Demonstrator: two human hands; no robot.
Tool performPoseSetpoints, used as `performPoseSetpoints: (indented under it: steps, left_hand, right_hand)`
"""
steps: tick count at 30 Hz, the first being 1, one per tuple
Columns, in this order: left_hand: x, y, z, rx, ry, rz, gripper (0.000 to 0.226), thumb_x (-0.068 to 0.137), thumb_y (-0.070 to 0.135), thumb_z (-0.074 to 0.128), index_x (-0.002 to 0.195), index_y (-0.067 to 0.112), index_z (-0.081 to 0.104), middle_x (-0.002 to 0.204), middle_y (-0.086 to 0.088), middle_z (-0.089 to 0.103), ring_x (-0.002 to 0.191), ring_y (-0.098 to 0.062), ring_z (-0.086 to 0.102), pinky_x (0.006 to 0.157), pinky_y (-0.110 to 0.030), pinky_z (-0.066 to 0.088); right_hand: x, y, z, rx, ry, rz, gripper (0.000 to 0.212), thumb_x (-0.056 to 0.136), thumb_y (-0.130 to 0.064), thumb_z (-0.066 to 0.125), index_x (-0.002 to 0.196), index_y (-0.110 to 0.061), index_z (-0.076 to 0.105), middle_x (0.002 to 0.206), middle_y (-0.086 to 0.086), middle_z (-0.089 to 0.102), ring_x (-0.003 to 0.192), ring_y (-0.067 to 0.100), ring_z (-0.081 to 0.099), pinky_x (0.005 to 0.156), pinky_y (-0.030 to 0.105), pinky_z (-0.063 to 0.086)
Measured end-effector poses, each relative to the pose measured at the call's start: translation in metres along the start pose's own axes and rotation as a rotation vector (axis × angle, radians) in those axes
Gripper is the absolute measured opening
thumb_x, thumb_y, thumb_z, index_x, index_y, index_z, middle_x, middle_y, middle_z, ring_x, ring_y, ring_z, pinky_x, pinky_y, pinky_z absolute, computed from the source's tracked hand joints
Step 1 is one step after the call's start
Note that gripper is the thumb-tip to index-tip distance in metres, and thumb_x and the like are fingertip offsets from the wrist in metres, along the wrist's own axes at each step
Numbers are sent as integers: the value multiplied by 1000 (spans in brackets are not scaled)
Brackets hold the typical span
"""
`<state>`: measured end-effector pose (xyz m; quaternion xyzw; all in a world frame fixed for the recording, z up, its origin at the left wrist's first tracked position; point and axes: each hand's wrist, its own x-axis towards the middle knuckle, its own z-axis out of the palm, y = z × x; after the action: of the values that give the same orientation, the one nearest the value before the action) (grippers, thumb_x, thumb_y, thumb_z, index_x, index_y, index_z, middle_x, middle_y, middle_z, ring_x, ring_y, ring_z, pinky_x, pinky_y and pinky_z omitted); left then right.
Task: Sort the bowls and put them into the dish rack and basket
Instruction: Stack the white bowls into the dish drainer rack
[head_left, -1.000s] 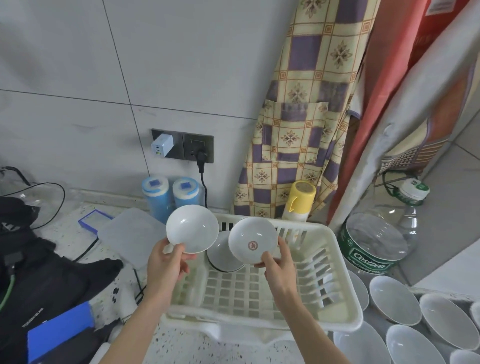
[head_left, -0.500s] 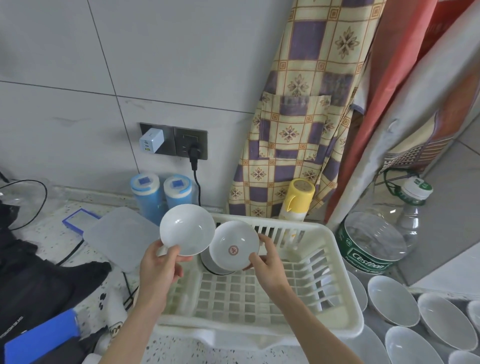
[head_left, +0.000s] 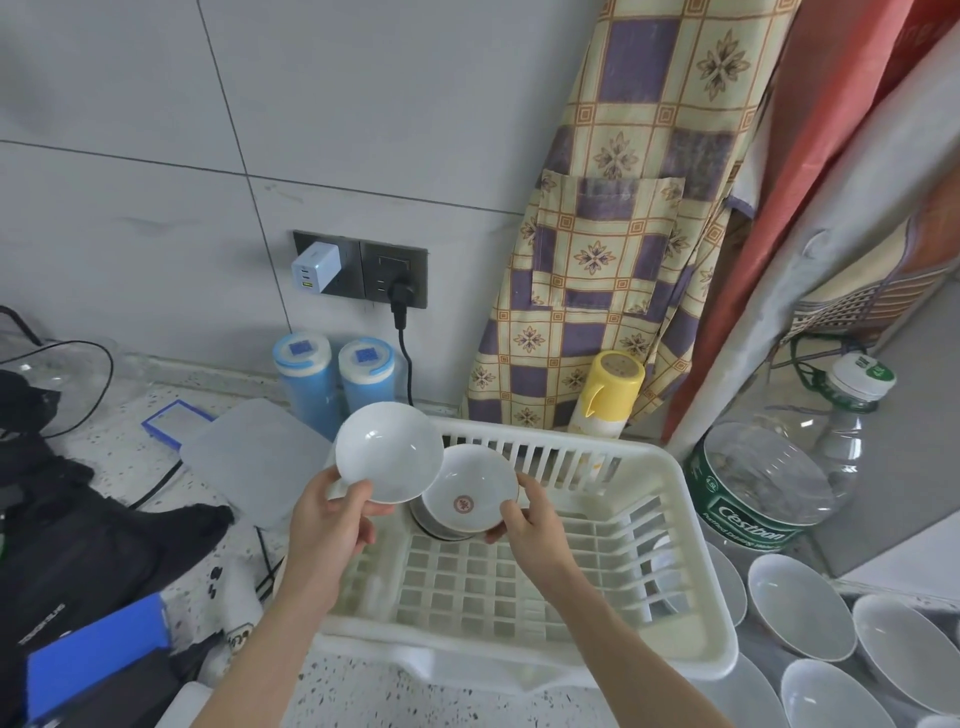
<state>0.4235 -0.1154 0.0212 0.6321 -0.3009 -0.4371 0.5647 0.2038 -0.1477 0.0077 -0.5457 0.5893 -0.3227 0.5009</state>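
Head view looks down on a white slotted basket (head_left: 519, 587) sitting on the speckled counter (head_left: 171, 493), and both hands are busy over its far left corner. The right hand (head_left: 530, 525) pinches the rim of a small bowl with a red emblem (head_left: 470, 493), thumb at the near edge and fingers at the right rim. That bowl is tilted, its hollow facing the person, and it sits directly above a bowl already in the basket (head_left: 441, 530), of which only a dark lower rim shows; whether the two are touching yet cannot be made out from this angle. The left hand (head_left: 330, 519) grips a plain white bowl (head_left: 389, 452) by its lower edge, thumb on the inner face, holding it upright and clear of the basket, just left of and partly overlapping the emblem bowl.

The deciding relation is that the nesting spot lies straight under the right hand, so that hand is the nearer one and needs only a short descent to seat its bowl. The plain bowl hangs higher and to the left, so it would likely follow second or go elsewhere. More white bowls (head_left: 800, 605) wait in a cluster at the lower right, beside the basket's right wall.
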Motion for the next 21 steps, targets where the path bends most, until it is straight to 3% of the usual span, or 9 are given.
performPoseSetpoints:
  steps: [7, 13, 15, 18, 21]
  left_hand:
    - [2, -1, 0, 27, 2, -16, 32, 91, 12, 55, 124, 13, 57, 70, -13, 76, 36, -13, 42, 34, -17, 30]
    - [0, 0, 1, 36, -16, -13, 29, 91, 13, 55, 120, 15, 57, 71, -14, 76, 36, -12, 41, 35, -18, 29]
    - [-1, 1, 0, 38, -25, -17, 26, 92, 13, 55, 117, 17, 59, 71, -14, 76, 36, -12, 41, 35, -18, 29]
    - [-4, 2, 1, 40, -68, -21, 22, 92, 12, 55, 113, 18, 60, 72, -16, 76, 37, -12, 42, 34, -20, 30]
    - [-6, 4, 1, 52, -117, -26, 20, 93, 11, 54, 110, 18, 61, 73, -17, 75, 38, -13, 43, 35, -21, 30]
  right_hand:
    - [5, 3, 2, -18, -17, 20, 46, 96, -14, 41, 141, -18, 38, 68, 1, 73, 65, -2, 67, 49, 6, 42]
    - [6, 5, 5, -35, -52, 59, 45, 99, -23, 40, 143, -20, 36, 76, 3, 76, 81, 12, 70, 62, 21, 46]
    - [7, 7, 6, -38, -58, 79, 45, 99, -26, 41, 143, -21, 36, 73, 0, 75, 74, 8, 68, 60, 22, 44]
    - [10, 12, 9, -43, -62, 117, 45, 98, -25, 43, 142, -27, 34, 67, -2, 73, 46, -1, 53, 51, 19, 40]
    - [15, 12, 11, 12, -80, 154, 46, 98, -24, 43, 143, -27, 34, 71, 3, 75, 51, 10, 50, 50, 24, 40]
